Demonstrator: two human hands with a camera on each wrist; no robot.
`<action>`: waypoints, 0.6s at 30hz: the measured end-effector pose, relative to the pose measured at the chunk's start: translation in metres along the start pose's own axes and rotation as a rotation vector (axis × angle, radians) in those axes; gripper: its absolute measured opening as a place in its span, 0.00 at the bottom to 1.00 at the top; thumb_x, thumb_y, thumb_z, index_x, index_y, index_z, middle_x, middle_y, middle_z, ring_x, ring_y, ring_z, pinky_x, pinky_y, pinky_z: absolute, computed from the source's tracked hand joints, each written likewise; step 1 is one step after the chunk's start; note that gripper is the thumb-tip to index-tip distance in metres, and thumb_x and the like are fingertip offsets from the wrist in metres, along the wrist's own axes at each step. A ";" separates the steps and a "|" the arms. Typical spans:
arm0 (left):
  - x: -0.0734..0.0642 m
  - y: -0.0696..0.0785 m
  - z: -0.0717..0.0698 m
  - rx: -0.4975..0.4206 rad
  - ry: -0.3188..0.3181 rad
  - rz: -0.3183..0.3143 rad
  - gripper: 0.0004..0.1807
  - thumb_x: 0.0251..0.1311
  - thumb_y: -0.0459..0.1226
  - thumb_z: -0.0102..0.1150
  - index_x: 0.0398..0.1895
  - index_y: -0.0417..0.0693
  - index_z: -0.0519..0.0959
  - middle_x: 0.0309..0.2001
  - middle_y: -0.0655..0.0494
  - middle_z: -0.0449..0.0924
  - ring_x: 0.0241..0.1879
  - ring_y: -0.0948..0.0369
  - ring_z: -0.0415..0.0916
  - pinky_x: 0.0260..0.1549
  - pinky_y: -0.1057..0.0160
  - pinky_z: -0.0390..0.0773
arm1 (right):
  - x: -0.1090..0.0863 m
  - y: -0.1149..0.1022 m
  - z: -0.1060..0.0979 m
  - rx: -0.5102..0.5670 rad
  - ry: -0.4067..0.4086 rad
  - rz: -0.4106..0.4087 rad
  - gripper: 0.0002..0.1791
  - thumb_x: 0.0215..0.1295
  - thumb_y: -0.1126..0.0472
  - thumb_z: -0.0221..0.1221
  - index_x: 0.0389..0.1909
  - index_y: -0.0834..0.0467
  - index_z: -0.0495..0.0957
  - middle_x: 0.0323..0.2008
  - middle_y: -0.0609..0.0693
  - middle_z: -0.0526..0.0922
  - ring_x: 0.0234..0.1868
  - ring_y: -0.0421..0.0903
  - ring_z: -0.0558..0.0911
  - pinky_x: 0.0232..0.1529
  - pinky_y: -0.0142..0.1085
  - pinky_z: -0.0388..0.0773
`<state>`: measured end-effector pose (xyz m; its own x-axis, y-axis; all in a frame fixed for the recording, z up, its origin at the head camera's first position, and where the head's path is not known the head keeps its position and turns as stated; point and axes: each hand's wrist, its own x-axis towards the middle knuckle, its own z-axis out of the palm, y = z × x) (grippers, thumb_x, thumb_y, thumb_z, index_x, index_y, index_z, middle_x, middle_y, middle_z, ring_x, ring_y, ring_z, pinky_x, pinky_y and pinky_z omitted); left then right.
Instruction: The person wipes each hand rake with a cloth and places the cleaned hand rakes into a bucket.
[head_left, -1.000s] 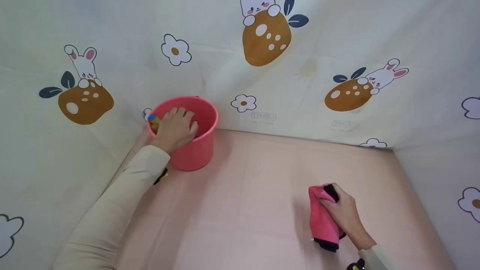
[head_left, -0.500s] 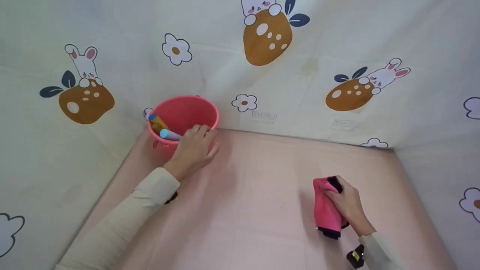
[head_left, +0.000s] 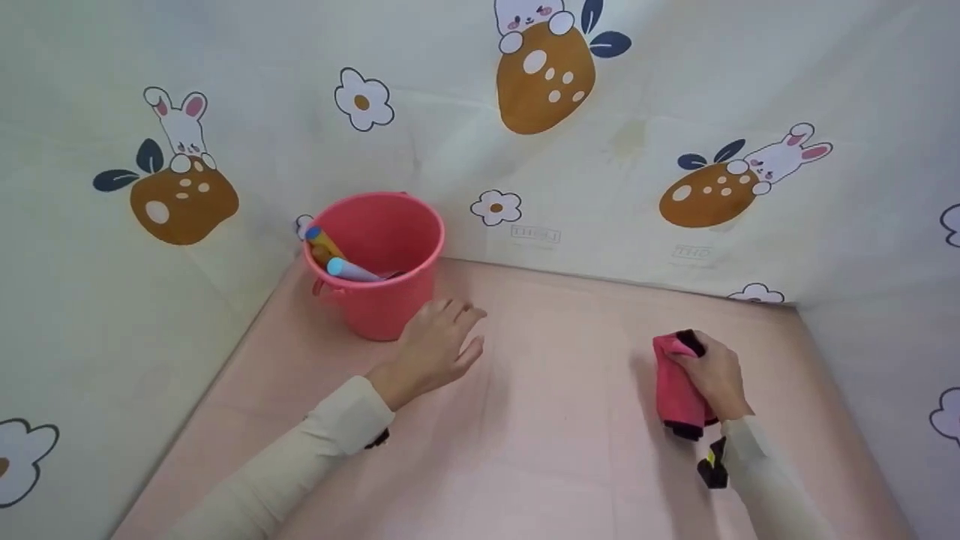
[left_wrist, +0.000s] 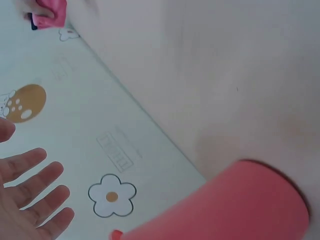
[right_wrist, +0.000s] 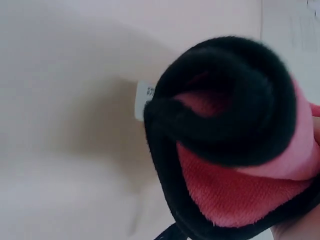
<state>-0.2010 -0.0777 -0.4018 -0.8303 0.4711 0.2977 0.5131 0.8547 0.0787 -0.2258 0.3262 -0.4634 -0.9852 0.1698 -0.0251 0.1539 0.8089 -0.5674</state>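
My right hand (head_left: 716,375) grips a folded pink cloth (head_left: 677,390) with black edging, held above the surface on the right. Seen close in the right wrist view, the cloth (right_wrist: 235,195) is rolled over on itself and a small white tag (right_wrist: 143,101) sticks out. My left hand (head_left: 435,345) is in the air in front of a pink bucket (head_left: 390,307), its fingers spread and holding nothing. Inside the bucket lie a bottle with a light blue cap (head_left: 349,270) and a yellow item with a blue end (head_left: 322,241); something dark beside them is partly hidden.
A pale pink sheet (head_left: 555,442) covers the surface. Behind and at both sides rise white walls (head_left: 420,157) printed with rabbits, fruit and flowers. The bucket stands in the back left corner, close to the walls.
My left hand has come out of the bucket and moved right and toward me. My right hand, with the cloth, has moved slightly farther away and to the right.
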 end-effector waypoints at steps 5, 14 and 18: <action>-0.002 0.008 0.009 -0.053 -0.019 -0.006 0.22 0.63 0.51 0.45 0.56 0.53 0.73 0.53 0.55 0.75 0.52 0.56 0.72 0.53 0.56 0.72 | 0.014 0.005 -0.001 -0.006 -0.008 0.046 0.28 0.65 0.53 0.56 0.60 0.65 0.65 0.49 0.66 0.73 0.41 0.57 0.72 0.40 0.45 0.72; -0.005 0.021 0.023 -0.063 -0.065 -0.012 0.21 0.65 0.49 0.44 0.56 0.52 0.73 0.53 0.54 0.74 0.53 0.56 0.70 0.54 0.55 0.71 | 0.024 0.014 0.008 0.022 -0.066 0.080 0.38 0.63 0.52 0.58 0.64 0.71 0.55 0.60 0.73 0.63 0.54 0.64 0.68 0.59 0.57 0.64; -0.005 0.027 0.029 -0.045 -0.078 -0.002 0.21 0.66 0.48 0.43 0.56 0.51 0.73 0.53 0.53 0.75 0.53 0.56 0.70 0.55 0.55 0.70 | 0.026 0.024 0.010 0.006 -0.116 0.065 0.43 0.65 0.51 0.56 0.67 0.72 0.46 0.64 0.75 0.55 0.62 0.68 0.61 0.62 0.58 0.57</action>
<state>-0.1894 -0.0508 -0.4284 -0.8447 0.4869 0.2225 0.5196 0.8457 0.1219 -0.2486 0.3444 -0.4857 -0.9753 0.1557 -0.1570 0.2180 0.7948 -0.5663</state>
